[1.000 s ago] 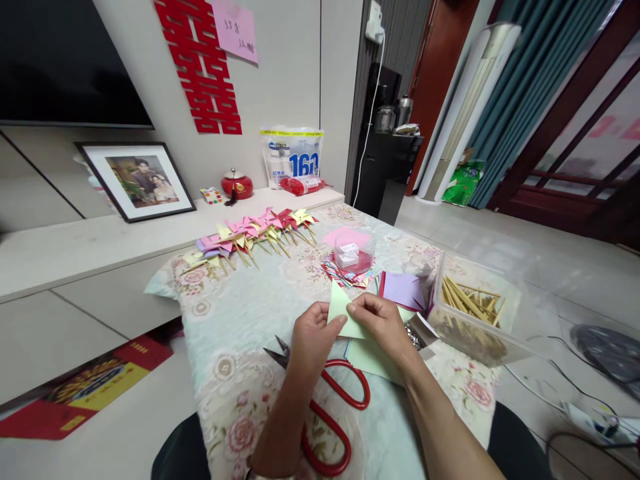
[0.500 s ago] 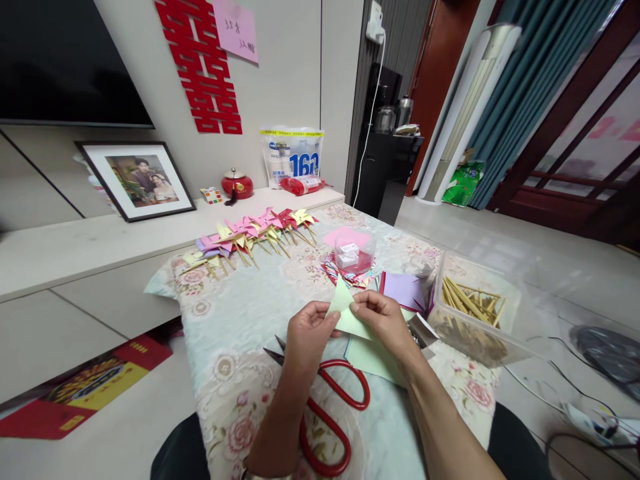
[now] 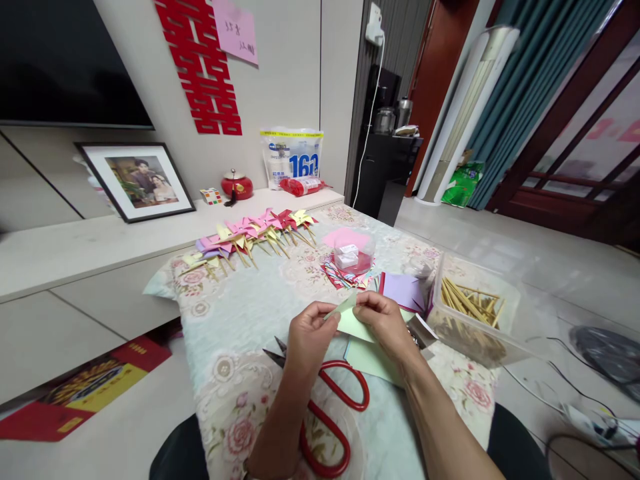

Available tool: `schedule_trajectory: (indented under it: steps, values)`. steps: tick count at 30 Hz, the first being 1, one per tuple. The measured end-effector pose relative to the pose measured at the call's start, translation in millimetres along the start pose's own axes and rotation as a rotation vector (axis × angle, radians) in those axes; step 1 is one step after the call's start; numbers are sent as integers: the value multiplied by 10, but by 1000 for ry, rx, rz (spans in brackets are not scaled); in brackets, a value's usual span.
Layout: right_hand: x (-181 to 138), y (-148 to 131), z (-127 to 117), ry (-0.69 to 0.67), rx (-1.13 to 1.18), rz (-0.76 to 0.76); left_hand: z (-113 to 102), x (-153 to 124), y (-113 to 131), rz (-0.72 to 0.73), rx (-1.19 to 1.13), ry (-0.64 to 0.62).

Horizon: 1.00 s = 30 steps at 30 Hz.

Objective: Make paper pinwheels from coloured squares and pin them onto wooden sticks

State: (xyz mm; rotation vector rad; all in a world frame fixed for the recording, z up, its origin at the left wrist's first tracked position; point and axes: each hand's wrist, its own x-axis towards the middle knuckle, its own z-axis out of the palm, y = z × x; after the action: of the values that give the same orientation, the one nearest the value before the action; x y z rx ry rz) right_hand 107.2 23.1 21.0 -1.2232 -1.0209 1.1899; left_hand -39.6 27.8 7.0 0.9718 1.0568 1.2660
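Observation:
A folded sheet of pale green paper (image 3: 358, 327) is pinched between both hands above the table. My left hand (image 3: 314, 331) is closed on its left side, thumb on top. On the other side my right hand (image 3: 384, 320) grips it with thumb and forefinger. Under my right wrist lies more green paper (image 3: 373, 360) on the cloth. Scissors with red handles (image 3: 345, 385) rest by my left forearm, which covers part of them; their dark blades point to the upper left.
Several paper pinwheels (image 3: 250, 230) on sticks lie along the table's far left. A clear tub (image 3: 354, 253) stands on patterned strips. Purple paper (image 3: 403, 291), a small open box (image 3: 421, 331) and a plastic bin (image 3: 480, 347) of sticks are at the right. A photo frame (image 3: 137, 180) leans behind.
The green paper's upright tip has tilted down toward me, so the paper looks lower and flatter. Both hands have barely moved and keep their hold.

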Motion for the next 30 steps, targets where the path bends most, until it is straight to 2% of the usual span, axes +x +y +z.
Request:
schedule_trajectory:
  steps: [5,15,24,30]
  values:
    - [-2,-5,2,41,18,1,-6,-18,11,-14,10,-34]
    - [-17,-46,18,51,70,-5,29,-85,66,-136,1,-94]
    - [15,-9,-20,86,78,-17,1,-55,69,-51,95,1]
    - [10,-5,-58,-7,-37,-57,-39,-31,31,124,207,67]
